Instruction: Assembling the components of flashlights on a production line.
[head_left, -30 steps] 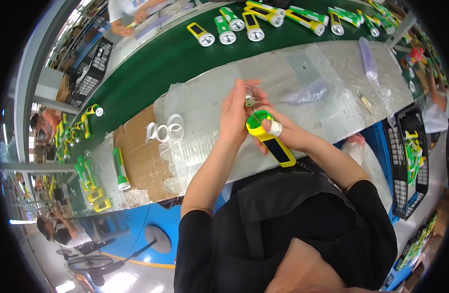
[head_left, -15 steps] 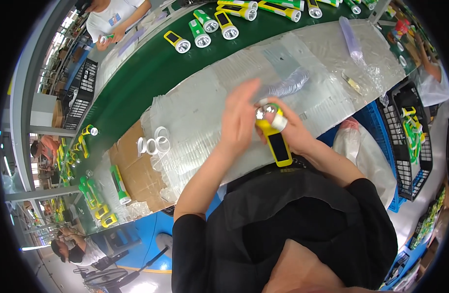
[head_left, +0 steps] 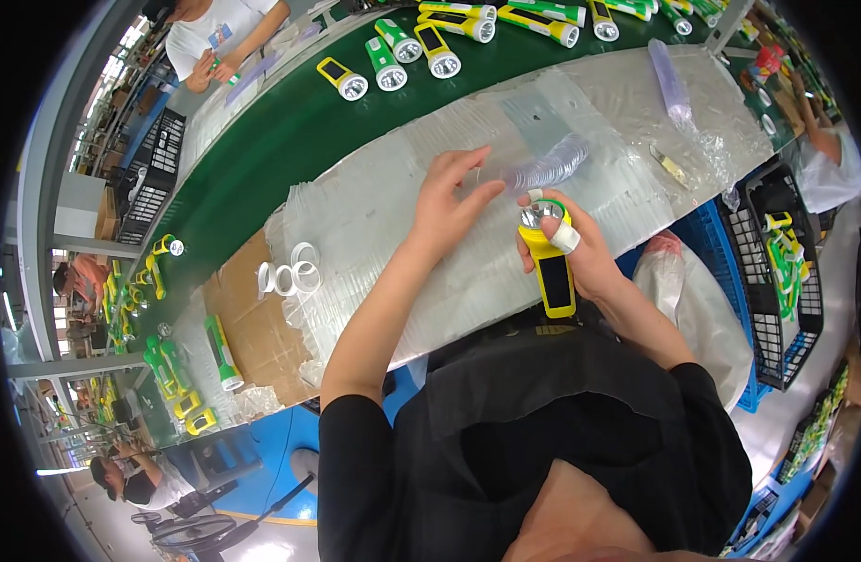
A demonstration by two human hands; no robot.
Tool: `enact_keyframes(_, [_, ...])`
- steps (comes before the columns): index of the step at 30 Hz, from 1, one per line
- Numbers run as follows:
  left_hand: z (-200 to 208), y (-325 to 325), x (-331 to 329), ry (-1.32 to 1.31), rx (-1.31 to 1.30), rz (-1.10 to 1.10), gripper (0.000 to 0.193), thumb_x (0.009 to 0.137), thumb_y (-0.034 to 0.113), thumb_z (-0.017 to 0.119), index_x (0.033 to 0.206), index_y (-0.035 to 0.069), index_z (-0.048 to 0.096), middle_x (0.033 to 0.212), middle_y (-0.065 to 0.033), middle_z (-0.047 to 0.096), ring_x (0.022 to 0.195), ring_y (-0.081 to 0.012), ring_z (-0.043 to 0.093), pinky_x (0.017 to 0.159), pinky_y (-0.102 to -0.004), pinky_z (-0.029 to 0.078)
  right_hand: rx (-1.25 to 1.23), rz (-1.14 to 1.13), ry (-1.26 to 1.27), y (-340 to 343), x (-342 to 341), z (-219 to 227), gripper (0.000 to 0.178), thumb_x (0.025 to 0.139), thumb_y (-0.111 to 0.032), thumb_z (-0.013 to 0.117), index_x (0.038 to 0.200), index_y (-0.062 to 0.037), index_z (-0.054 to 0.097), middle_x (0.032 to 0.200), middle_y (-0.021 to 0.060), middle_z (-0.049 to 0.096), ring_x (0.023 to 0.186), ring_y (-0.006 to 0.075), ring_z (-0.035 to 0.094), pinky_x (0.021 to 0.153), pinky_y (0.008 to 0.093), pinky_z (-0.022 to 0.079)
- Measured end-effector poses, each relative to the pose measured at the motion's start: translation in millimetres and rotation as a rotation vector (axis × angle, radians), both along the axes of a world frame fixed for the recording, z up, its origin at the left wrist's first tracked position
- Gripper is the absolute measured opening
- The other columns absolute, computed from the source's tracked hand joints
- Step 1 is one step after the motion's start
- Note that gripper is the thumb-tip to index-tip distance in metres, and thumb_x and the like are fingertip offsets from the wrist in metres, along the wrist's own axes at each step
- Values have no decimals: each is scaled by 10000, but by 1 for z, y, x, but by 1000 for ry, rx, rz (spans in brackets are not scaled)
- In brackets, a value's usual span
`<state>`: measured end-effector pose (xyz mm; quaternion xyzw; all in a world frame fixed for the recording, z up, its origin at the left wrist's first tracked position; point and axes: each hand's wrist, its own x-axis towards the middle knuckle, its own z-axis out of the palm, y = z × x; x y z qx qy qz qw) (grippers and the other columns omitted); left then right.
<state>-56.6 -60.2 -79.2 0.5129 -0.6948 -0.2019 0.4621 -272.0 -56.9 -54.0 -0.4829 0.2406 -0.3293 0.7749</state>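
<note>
My right hand point(head_left: 590, 248) is closed round a yellow flashlight point(head_left: 555, 281) with a dark panel on its handle. White wrapping covers its thumb and a fingertip. The flashlight's shiny reflector faces up, and a green edge shows at its head. My left hand point(head_left: 449, 201) hovers over the plastic-covered worktop, thumb and forefinger spread apart. Their tips are at the left end of a row of stacked clear discs point(head_left: 552, 164). Whether a see-through disc lies between them is hard to make out. Several white rings point(head_left: 306, 274) rest farther left.
Yellow and green flashlights point(head_left: 388, 70) line the green surface point(head_left: 290, 140) beyond the worktop. A wrapped clear sleeve point(head_left: 669, 84) and a cutter knife point(head_left: 671, 167) lie at the right. Beside me are a white sack point(head_left: 679, 281) and a black crate point(head_left: 777, 337). Other people work nearby.
My left hand has moved away from the flashlight head, and its fingers have spread near the clear discs. My right hand has shifted slightly right, still holding the flashlight.
</note>
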Motion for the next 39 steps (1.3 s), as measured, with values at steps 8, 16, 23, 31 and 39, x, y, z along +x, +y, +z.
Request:
enact_keyframes(8, [43,72,-1,-164,-192,22,355,884,160,592,1222,60,632,1118,-137,559,1040,-311,508,880,-384,413,-39,192,-24,6,37,16,381,950,-271,608,1214,-21,495,837,79,608,687,146,596,633,285,486])
enact_keyframes(16, [30,97,18,-31,-413,59,302,874,106,476,1101,-29,622,1137,-164,594,1055,-347,539,942,-442,387,-72,423,36,22,83,21,365,960,-295,587,1204,-39,496,888,72,601,719,148,606,636,285,489])
enact_keyframes(23, [49,108,75,-165,-354,427,379,870,246,599,1181,31,592,1208,-190,570,1117,-355,540,948,-466,403,-105,382,-57,3,128,23,316,967,-217,551,1232,-59,485,860,77,596,706,147,593,652,295,486])
enact_keyframes(31, [23,132,173,-941,299,718,532,765,331,730,1246,143,600,945,-106,645,894,-320,596,784,-459,464,-374,174,-70,-30,146,7,447,921,-336,606,1241,-63,458,828,86,577,703,161,568,646,303,463])
enact_keyframes(39, [28,109,171,-811,361,557,474,757,306,723,1215,221,636,884,-92,607,878,-287,603,748,-425,479,-389,228,-126,-32,140,3,375,934,-225,598,1235,-54,455,848,84,596,721,154,580,680,300,470])
